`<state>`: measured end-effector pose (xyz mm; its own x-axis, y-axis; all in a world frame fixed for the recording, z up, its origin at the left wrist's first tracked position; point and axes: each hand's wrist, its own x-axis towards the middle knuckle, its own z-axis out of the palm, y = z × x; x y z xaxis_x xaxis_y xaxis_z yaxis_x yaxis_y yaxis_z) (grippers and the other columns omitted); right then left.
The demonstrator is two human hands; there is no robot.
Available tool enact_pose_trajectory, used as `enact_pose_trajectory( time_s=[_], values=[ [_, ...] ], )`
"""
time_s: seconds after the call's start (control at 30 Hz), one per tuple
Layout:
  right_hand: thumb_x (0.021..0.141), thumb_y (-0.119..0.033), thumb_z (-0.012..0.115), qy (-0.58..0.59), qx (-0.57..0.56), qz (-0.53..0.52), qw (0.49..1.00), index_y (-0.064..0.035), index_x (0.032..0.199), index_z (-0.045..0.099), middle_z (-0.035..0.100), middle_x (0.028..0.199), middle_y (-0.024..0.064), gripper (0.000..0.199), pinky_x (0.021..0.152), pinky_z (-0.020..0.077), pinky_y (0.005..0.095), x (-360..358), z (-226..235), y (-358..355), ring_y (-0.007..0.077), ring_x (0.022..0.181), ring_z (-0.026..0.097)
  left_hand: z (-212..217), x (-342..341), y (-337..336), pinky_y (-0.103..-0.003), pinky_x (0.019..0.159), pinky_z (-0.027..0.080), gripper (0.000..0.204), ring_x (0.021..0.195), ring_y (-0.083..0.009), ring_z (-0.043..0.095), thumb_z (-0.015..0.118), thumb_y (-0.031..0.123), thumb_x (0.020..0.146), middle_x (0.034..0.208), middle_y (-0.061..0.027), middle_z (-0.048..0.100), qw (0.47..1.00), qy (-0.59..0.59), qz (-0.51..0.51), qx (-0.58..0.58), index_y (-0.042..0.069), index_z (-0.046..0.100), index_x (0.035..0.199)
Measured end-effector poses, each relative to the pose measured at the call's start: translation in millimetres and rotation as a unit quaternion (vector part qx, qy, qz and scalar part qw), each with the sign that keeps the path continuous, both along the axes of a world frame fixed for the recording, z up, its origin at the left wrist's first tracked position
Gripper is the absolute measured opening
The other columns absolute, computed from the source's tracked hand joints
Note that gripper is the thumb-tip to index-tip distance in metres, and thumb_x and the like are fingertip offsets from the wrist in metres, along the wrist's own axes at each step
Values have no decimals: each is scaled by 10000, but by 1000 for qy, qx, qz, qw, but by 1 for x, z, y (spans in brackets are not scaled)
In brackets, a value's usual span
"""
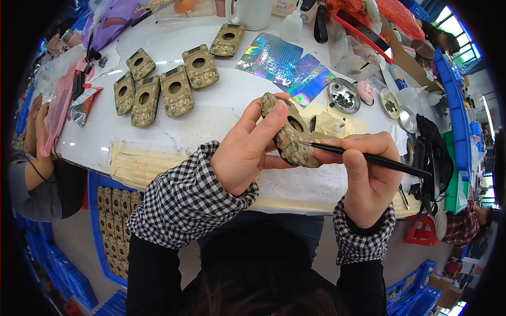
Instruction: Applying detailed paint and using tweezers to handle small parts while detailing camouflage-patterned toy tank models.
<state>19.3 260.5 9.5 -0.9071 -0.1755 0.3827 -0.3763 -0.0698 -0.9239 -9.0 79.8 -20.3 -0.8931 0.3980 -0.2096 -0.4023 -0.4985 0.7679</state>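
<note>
My left hand [247, 142] is closed around a camouflage-patterned toy tank hull [296, 141] with a round hole in its top, held tilted above the table's front part. In my right hand [369, 174] are black tweezers [379, 161], their fine tip at the hull's surface beside the hole. Whether the tips pinch anything is too small to tell. Several similar hulls [178, 90] lie on the table to the left and far left. Just behind the held hull is a yellowish block [331, 126] on masking tape.
Shiny holographic sheets [279, 58] lie beyond my hands. A round tin [344, 96] of small dark green pieces stands to the right, near a second dish [389, 103]. A blue crate [100, 231] of hulls sits below left. Another person's arm [39, 163] shows at far left.
</note>
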Motion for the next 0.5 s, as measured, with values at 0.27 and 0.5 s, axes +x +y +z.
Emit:
enact_pose_trajectory(
  time_s=[0.27,0.5],
  values=[
    [891,-19,569,3,15,-4,1000,60,955,521,571,945,129,112,784,521,288,0,0,1,208,855,649,0,0,1,-317,736,555,509,958,-143,585,491,463,925,1123,-53,511,1000,0,5,4,128,361,1286],
    [889,-12,568,2,15,-6,1000,61,948,524,564,935,123,104,783,525,291,0,0,0,211,858,648,-1,0,1,-308,726,557,513,949,-142,584,493,470,921,1119,-54,510,1000,4,3,4,129,363,1281]
  ],
)
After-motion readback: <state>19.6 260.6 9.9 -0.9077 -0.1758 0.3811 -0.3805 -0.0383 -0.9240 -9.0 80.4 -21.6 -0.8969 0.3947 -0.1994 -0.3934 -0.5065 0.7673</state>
